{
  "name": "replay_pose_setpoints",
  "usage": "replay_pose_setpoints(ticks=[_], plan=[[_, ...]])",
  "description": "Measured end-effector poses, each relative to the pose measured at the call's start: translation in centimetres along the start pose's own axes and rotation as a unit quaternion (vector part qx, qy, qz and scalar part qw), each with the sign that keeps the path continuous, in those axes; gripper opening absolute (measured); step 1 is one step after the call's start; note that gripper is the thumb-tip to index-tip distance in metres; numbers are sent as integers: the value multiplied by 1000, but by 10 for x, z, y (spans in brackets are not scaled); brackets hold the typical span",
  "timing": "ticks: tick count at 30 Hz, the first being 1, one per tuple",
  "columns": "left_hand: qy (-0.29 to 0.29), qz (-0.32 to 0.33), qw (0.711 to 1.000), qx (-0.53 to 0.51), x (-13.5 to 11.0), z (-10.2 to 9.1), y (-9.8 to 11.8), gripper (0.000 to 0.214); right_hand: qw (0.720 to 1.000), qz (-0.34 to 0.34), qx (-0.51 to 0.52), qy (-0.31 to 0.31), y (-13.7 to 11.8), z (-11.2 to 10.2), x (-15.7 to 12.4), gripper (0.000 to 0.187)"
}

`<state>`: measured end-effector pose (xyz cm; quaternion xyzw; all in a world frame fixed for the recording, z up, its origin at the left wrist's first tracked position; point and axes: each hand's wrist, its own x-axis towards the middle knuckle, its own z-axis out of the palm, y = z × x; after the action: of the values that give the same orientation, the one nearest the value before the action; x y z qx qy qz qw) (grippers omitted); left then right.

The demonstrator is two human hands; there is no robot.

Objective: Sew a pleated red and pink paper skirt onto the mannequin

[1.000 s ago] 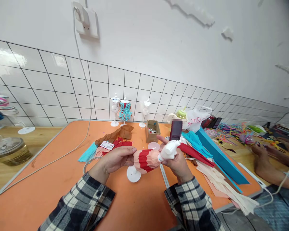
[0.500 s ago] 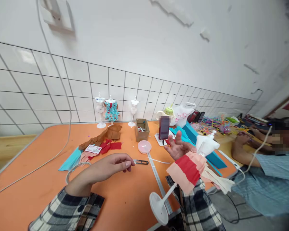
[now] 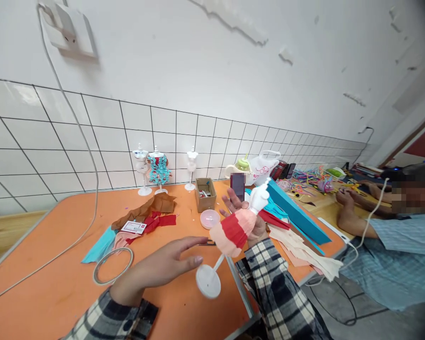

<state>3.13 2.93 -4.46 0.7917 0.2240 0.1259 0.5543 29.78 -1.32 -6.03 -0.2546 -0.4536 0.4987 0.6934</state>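
Note:
My right hand [image 3: 257,230] holds a small white dress form [image 3: 260,197] from behind, tilted in the air, with its fingers partly spread. The form wears a pink crepe-paper skirt [image 3: 217,236] with a red band, which hides part of the hand. Its round white base [image 3: 208,281] hangs toward the lower left. Close to the skirt and base, my left hand [image 3: 163,264] is open with fingers stretched out and nothing in it. Thread snips [image 3: 210,242] lie just beyond, mostly covered by the left fingers and skirt.
Three dress forms stand by the tiled wall, one in blue ruffles [image 3: 159,169]. A cardboard box [image 3: 205,200], pink dish [image 3: 210,219] and phone [image 3: 237,185] are mid-table. Crepe paper [image 3: 152,210] and a tape roll [image 3: 96,274] lie left; paper strips [image 3: 304,245] lie right, near another person [image 3: 386,255].
The dress form has moved left and turned more upright in my right hand. My left hand has opened, its fingers stretching toward the skirt. The view has shifted slightly.

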Motion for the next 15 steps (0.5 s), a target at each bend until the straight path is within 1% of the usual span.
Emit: replay_pose_setpoints(ticks=[2,3,4,6,8,9,11,13,15], plan=[[-38,51,998,-27,4,16,1,49,999,25,-5,-19,6,12,4,52],[-48,59,996,-36,6,23,2,47,999,37,-5,-28,9,18,6,53],[-52,57,996,-43,8,30,2,44,998,47,-5,-33,13,22,8,53],[-44,23,997,-56,12,39,-1,44,998,65,-8,-25,20,26,12,53],[17,-17,998,-64,16,41,-6,42,997,76,-21,18,28,26,15,54],[68,-25,996,-51,19,40,-10,39,996,79,-28,45,31,25,16,54],[116,-31,992,-33,25,35,-19,35,993,78,-38,86,36,22,15,46],[155,-36,987,-15,30,29,-29,31,991,75,-40,99,38,20,12,39],[191,-42,981,5,34,23,-39,28,992,79,-38,94,38,20,7,38]])
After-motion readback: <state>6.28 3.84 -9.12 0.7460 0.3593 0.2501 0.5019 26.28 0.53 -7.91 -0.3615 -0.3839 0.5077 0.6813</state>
